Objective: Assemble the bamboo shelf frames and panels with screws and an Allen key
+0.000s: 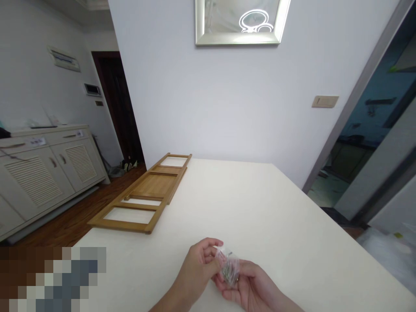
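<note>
A small clear plastic bag (230,269) with little metal pieces inside, which look like screws, is held between my two hands above the near part of the white table (240,199). My left hand (202,263) pinches the upper left edge of the bag, its fingers curled. From below and to the right, my right hand (251,284) cups the bag, with the thumb against its side. A flat wooden frame (156,184) with slats and panels lies along the left side of the table, apart from both hands.
A white wall with a silver-framed picture (238,39) and a light switch (325,102) rises behind the table. To the left stands a white cabinet (78,160) by a dark door (120,104). A doorway opens at the right, with plastic wrapping (388,247) beside the table.
</note>
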The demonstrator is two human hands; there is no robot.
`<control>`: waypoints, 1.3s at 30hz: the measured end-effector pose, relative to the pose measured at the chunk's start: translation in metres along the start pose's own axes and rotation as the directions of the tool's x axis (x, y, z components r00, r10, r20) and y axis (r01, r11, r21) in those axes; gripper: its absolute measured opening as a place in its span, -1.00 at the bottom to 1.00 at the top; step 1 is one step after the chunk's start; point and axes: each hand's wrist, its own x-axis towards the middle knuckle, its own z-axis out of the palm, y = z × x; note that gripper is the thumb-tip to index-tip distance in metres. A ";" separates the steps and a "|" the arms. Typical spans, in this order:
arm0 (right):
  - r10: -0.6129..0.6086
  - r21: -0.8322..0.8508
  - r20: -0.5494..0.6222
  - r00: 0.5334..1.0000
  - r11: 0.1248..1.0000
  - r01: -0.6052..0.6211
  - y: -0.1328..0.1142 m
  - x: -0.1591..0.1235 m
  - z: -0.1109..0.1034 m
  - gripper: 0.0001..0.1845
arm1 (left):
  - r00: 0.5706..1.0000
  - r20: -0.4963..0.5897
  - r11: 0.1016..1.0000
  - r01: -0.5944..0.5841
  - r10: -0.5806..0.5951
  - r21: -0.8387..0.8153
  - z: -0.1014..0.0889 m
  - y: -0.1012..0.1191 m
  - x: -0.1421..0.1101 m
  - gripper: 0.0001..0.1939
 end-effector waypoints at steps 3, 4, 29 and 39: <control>-0.026 -0.003 -0.013 1.000 1.000 0.026 0.002 0.000 -0.002 -0.72 | 0.999 -0.051 0.977 0.011 0.000 0.212 -0.001 -0.002 0.001 -0.77; -0.035 -0.007 -0.015 0.999 0.999 0.035 0.002 0.000 -0.002 -0.71 | 0.998 -0.069 0.962 0.024 -0.005 0.273 -0.002 -0.003 0.002 -0.81; -0.197 -0.154 -0.107 0.974 0.972 0.180 0.000 0.001 0.003 -0.80 | 0.989 -0.114 0.981 0.116 -0.099 0.157 -0.008 -0.029 0.007 -0.63; -0.160 -0.070 -0.082 0.984 0.986 0.155 0.000 0.002 0.006 -0.73 | 0.992 -0.123 0.966 -0.007 0.041 0.259 -0.003 -0.026 0.007 -0.91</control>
